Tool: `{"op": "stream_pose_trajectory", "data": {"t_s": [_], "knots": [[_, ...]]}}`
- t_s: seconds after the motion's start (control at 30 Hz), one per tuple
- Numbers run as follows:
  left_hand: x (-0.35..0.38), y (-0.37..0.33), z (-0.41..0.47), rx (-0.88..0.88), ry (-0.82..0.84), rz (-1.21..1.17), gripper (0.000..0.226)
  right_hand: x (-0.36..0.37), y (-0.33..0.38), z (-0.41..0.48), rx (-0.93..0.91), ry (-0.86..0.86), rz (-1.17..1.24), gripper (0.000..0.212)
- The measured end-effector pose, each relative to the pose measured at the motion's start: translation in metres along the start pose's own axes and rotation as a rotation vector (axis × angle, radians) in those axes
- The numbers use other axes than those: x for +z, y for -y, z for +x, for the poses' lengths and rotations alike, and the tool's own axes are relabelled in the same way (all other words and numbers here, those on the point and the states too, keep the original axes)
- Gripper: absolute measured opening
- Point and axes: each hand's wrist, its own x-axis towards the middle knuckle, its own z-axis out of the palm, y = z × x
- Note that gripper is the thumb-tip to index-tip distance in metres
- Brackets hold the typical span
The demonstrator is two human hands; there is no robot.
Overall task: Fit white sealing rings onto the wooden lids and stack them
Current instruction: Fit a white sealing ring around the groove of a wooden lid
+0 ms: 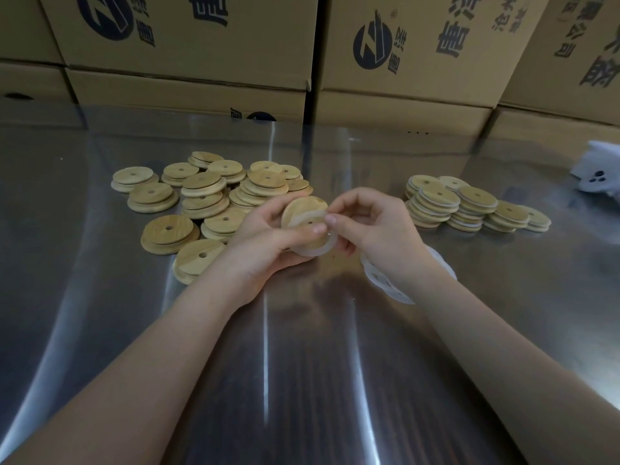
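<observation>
Forearms [151, 347] cross the desk [302, 380] to a tilted wooden lid [303, 208], left hand [265, 236] in a curled grip on its left edge, right hand [375, 229] pinching the partly seated white ring [315, 252] at its right.

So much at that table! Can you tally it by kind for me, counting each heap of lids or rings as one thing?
Heap of bare wooden lids: 1
Group of ringed lid stacks: 1
Held lid: 1
White ring being fitted: 1
Heap of loose white rings: 1
White object at right edge: 1
Hands: 2, left hand and right hand
Total: 8
</observation>
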Motion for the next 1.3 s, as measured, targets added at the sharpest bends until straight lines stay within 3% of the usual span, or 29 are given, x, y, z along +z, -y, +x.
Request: {"op": "stream_pose_trajectory", "data": {"t_s": [0.47, 0.83, 1.3], "knots": [[0.003, 0.007, 0.000, 0.074, 0.044, 0.137, 0.032, 0.001, -0.001, 0.001, -0.025, -0.110, -0.120, 0.008], [0.005, 0.008, 0.000, 0.171, -0.002, 0.189, 0.039, -0.003, -0.004, 0.004, -0.020, -0.101, -0.141, 0.021], [0.005, 0.007, -0.001, 0.290, -0.027, 0.299, 0.040, -0.010, -0.004, 0.006, -0.042, -0.046, -0.174, 0.018]]}}
